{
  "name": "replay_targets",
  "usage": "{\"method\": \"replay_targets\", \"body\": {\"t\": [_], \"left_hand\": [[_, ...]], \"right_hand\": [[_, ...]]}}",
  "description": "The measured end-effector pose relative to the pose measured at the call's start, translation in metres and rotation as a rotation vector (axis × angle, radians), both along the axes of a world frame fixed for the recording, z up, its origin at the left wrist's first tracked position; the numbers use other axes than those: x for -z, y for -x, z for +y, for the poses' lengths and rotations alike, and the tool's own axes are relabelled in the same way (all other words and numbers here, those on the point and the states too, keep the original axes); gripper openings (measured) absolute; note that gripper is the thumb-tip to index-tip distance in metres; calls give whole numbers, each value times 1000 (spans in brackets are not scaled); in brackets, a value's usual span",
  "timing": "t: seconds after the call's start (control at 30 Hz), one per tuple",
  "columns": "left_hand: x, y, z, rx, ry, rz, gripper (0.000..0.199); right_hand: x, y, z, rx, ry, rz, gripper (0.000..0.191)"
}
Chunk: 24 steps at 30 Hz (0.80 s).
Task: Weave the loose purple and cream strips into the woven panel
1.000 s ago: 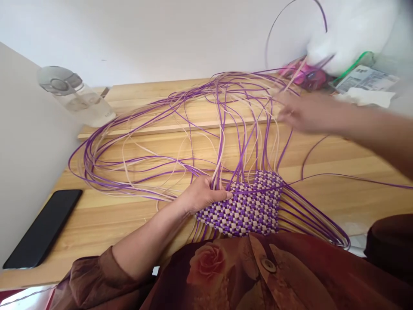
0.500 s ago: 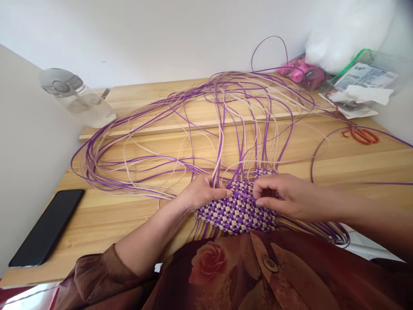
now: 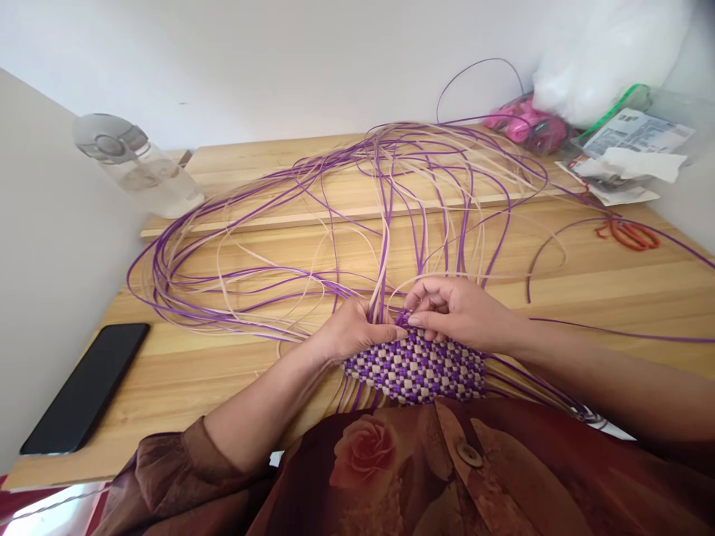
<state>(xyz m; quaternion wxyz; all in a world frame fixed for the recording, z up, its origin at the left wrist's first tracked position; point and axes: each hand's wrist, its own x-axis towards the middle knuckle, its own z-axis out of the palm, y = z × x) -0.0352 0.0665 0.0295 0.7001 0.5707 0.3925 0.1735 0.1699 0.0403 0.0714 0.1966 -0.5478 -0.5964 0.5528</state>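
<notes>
Both grips met at the far edge of the woven mat (image 3: 416,368), which lay on the wooden surface (image 3: 184,387) just in front of us, its near edge touching our dark floral sleeve and blouse.

Starting at the left, we saw a black phone (image 3: 86,387) lying flat near the surface's left edge, well apart from the work. Behind it, a clear water bottle (image 3: 139,167) with a grey lid lay tilted against the wall, beside a raised wooden ledge. From there, long loose purple and cream strands (image 3: 234,298) swept in wide loops across the surface toward the mat.

Our left hand (image 3: 351,335) pressed down on the mat's left far corner, fingers closed around a small bunch of upright strands where they left the checkered weave. Just beside it and touching it, our right hand (image 3: 455,313) was curled shut, thumb and fingertips pinching a purple strand at the mat's far edge. More strands fanned up and away between and behind the two hands.

Further right, a single purple strand ran out across the surface past our right forearm. Orange-handled scissors (image 3: 628,233) lay near the right edge, and behind them sat a heap of papers (image 3: 625,160), a pink object (image 3: 522,125) in clear wrap and a white plastic bag (image 3: 603,52) against the wall.
</notes>
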Motion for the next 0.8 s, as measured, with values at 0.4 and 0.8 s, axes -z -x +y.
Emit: {"method": "replay_targets", "body": {"t": [0.4, 0.8], "left_hand": [[4, 0, 1, 10, 1, -124, 23], [3, -2, 0, -51, -19, 46, 28]], "right_hand": [[-14, 21, 8, -285, -548, -407, 10], [-149, 0, 49, -86, -217, -225, 26]]}}
